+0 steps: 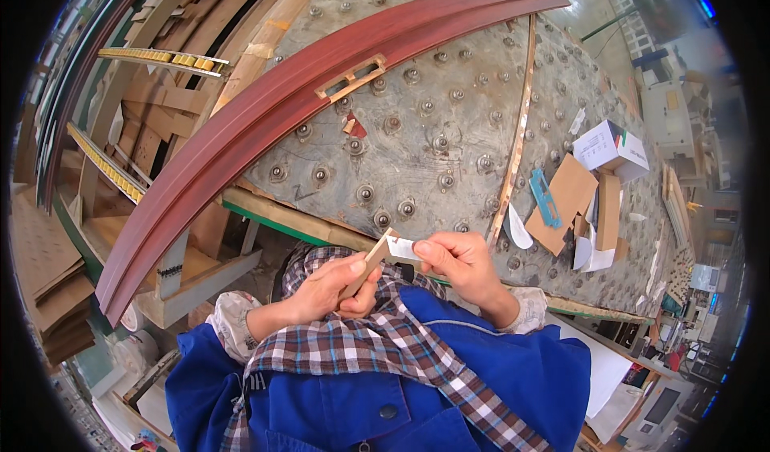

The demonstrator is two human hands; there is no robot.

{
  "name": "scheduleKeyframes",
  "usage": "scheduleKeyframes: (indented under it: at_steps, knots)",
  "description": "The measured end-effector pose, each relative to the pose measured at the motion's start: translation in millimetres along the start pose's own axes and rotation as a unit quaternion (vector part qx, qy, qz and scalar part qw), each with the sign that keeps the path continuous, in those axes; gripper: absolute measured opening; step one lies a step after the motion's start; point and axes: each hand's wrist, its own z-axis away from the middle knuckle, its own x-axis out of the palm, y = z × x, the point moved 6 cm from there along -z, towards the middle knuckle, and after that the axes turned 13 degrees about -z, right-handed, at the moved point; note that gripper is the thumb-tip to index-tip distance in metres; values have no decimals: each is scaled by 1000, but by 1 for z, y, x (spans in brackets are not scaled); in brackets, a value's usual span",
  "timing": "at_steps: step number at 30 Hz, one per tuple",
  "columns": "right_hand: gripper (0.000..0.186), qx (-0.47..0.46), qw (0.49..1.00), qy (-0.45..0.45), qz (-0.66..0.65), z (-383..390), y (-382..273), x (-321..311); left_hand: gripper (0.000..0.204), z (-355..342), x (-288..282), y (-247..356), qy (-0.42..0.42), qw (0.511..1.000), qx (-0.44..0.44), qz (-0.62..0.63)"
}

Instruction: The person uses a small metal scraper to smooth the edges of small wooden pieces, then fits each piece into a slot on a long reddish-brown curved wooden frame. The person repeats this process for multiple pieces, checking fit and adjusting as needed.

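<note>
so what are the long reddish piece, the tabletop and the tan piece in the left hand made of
Long reddish piece: probably wood or composite, stained or laminated; pale tan shows around its cutout.
Tabletop: likely metal, worn; grey, dull sheen, scuffs.
Tan piece in the left hand: perhaps wood or thick board, matte; too small to settle.

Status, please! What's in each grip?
Left grip: closed on brown strip. Right grip: pinching white piece at strip's upper end. Red moulding beyond, apart from both.

Wide fisheye view (strongly bowed), from the wearer's head, looking down, close above the hands (pixel 330 287)
</note>
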Motion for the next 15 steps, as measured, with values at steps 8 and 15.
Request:
scheduleKeyframes:
  at_steps: [8, 15]
  knots:
    - [33, -69, 967, 216, -116, -1, 2, -142, 29, 7, 1, 2, -7, 998, 56, 29]
    - [29, -107, 985, 102, -93, -27, -6, -33, 31, -9, -10, 7, 125, 990, 67, -1]
